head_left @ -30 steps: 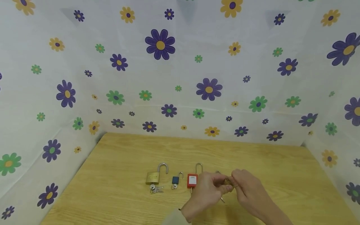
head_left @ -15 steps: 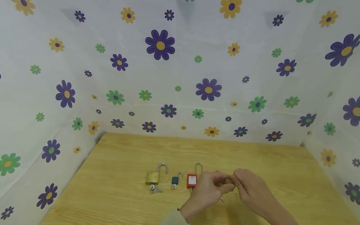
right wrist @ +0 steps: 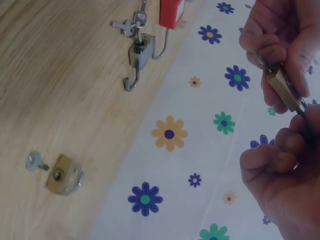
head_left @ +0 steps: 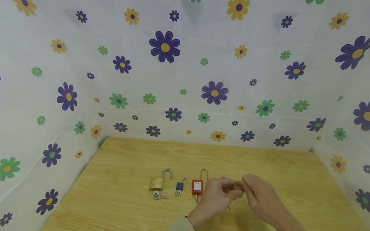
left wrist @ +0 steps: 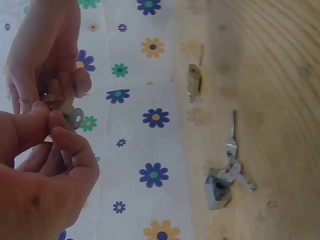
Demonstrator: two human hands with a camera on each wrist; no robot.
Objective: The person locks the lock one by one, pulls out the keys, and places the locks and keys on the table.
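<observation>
Both hands work on a small brass padlock held up above the table. The left hand grips its body between thumb and fingers. A key sticks out of its end in the left wrist view. At the padlock's other end, the right hand pinches the shackle, mostly covered by the fingertips. On the table below lie a silver padlock with its shackle swung out and keys attached, and another brass padlock with a key beside it; the hands largely hide these in the head view.
Left of the hands, a red padlock, a small blue padlock and a large brass padlock lie in a row, shackles open, keys at their lower ends. Flower-patterned cloth encloses the wooden table at the back and sides.
Both hands have shifted slightly to the right with the small brass padlock between them, still gripping it. The row of padlocks on the table has not moved.
</observation>
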